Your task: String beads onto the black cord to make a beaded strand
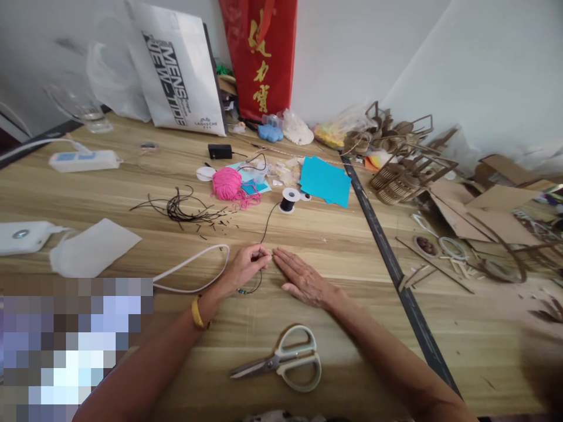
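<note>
My left hand is closed in a pinch at the middle of the wooden table, on a thin black cord. The cord runs up to a white spool wound with black. Below the hand it curves into a loop with a few small dark and bluish beads. My right hand lies flat beside it, fingers stretched out, fingertips close to the left hand's pinch. Between the hands, any small thing is too tiny to make out. White-handled scissors lie nearer to me, blades pointing left.
Cut black cords lie left of a pink yarn ball. Blue sheets rest behind the spool. A white cable loops beside my left arm. Woven baskets and cardboard crowd the right, past a dark strip.
</note>
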Demonstrator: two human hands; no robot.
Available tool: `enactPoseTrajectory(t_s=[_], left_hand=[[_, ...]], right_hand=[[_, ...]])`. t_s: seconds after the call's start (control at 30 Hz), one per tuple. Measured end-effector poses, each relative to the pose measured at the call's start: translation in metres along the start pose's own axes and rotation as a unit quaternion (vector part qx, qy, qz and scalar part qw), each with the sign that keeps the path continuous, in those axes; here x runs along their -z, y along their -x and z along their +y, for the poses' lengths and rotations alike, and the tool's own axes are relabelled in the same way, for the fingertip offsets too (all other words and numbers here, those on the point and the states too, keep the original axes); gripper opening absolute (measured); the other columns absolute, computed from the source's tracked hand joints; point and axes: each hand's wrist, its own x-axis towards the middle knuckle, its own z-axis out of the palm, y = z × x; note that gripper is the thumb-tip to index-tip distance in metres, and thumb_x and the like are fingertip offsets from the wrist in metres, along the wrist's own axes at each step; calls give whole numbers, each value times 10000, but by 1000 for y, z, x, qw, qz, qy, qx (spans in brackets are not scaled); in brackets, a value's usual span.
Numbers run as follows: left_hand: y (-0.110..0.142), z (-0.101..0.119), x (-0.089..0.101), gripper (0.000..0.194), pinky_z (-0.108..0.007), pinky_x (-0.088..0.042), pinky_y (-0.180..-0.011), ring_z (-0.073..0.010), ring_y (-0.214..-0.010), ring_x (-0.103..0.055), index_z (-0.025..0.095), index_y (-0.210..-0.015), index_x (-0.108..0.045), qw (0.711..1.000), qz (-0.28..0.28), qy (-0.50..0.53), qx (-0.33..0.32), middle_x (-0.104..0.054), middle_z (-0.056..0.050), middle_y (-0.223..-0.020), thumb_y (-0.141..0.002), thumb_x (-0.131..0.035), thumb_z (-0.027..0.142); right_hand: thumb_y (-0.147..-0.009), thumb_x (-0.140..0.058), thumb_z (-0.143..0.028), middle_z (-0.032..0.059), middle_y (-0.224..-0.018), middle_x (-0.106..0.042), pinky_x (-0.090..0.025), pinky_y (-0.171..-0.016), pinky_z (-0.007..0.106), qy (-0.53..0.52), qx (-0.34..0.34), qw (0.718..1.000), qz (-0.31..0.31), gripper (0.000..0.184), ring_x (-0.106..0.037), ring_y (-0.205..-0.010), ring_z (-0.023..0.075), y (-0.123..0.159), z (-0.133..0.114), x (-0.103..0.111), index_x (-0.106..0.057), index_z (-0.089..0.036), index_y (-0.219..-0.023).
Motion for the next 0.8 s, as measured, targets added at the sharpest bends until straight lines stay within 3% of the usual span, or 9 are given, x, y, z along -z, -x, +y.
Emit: enactPoseTrajectory(t_s=[0.3,0.43,0.53,0.67,0.73,0.8], left_hand=[[0,5,-1,150,-218,-379,-564,-101,-551,-481,132,-700,-575,1000,2,-14,0,-530,21,-573,-752,-568,272],[-1,5,0,150,-220,-373,-559,-105,-556,-478,132,-700,-579,1000,0,-26,0,-525,22,-573,-749,-572,273],[-1,1,0,156,-217,-374,-567,-103,-565,-482,131,-703,-577,999,-9,-34,-8,-526,22,-584,-754,-579,278],[0,1,-3,149,-214,-388,-582,-103,-586,-496,128,-723,-573,999,-18,-37,-3,-543,15,-612,-757,-583,273],[1,4,-4,149,-214,-389,-585,-103,-590,-497,125,-722,-573,999,-18,-43,1,-549,11,-618,-757,-582,269],[1,6,-5,148,-213,-387,-581,-102,-585,-495,124,-716,-570,999,-17,-44,2,-549,11,-613,-756,-580,266]], right_hand=[[-941,-251,-562,204,-1523,-176,-227,-1149,500,-11,25,1000,-16,749,-83,-1438,282,5,-13,-2,-106,-62,-1479],[-946,-240,-557,176,-1522,-202,-230,-1150,479,-77,19,997,-3,705,-139,-1431,266,8,-15,1,-139,-110,-1482],[-974,-214,-494,144,-1472,-328,-297,-1123,425,-189,-32,979,69,579,-297,-1377,230,11,-11,5,-274,-161,-1443],[-971,-342,-407,100,-1174,-595,-442,-967,353,-300,-179,913,209,375,-557,-1105,200,12,-2,1,-533,-188,-1209],[-935,-441,-395,82,-1010,-637,-485,-840,314,-319,-222,887,249,301,-602,-935,186,10,2,-3,-586,-173,-1079],[-908,-493,-361,67,-915,-635,-485,-746,283,-318,-233,883,256,247,-594,-823,167,8,4,-6,-601,-163,-1008]])
